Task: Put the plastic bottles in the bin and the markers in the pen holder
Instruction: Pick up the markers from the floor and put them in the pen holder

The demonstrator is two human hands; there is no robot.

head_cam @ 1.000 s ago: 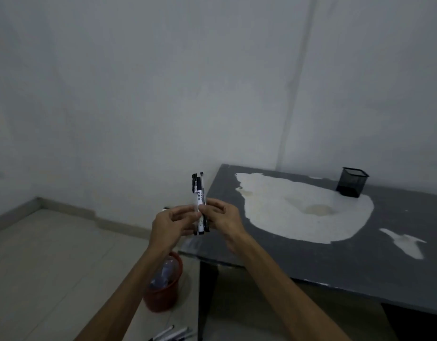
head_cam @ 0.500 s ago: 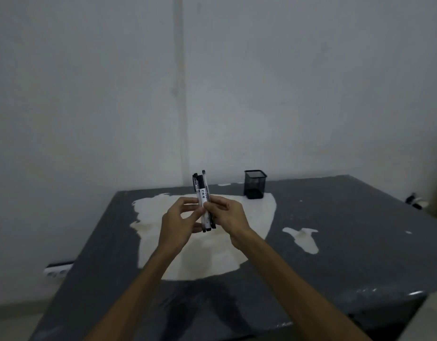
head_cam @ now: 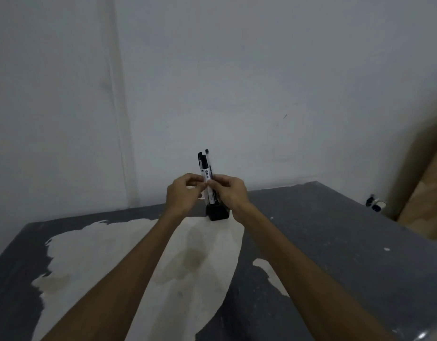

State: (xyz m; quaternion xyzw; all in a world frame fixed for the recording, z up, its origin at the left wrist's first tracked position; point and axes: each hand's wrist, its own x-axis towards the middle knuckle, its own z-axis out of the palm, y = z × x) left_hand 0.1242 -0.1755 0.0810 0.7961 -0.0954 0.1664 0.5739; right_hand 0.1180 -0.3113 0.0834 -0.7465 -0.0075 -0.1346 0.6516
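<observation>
Both hands hold a small bundle of markers [head_cam: 205, 168] upright, black caps up, white barrels with print. My left hand [head_cam: 184, 194] pinches the bundle from the left and my right hand [head_cam: 228, 193] from the right. Right under the bundle stands the black mesh pen holder [head_cam: 217, 212] on the dark grey table [head_cam: 323, 242]; my hands hide its upper part. The markers' lower ends are level with the holder's top; I cannot tell whether they are inside. No bottle or bin is in view.
A large pale patch [head_cam: 143, 262] of bare surface covers the table's middle, a smaller one [head_cam: 269, 269] lies to the right. White wall stands close behind the table. A brown board [head_cam: 424, 193] leans at the far right, with a small white object [head_cam: 378, 205] beside it.
The view has swung right, away from the floor, the red bin and loose markers, onto the table. My hands carried the marker bundle forward until it is over the pen holder.
</observation>
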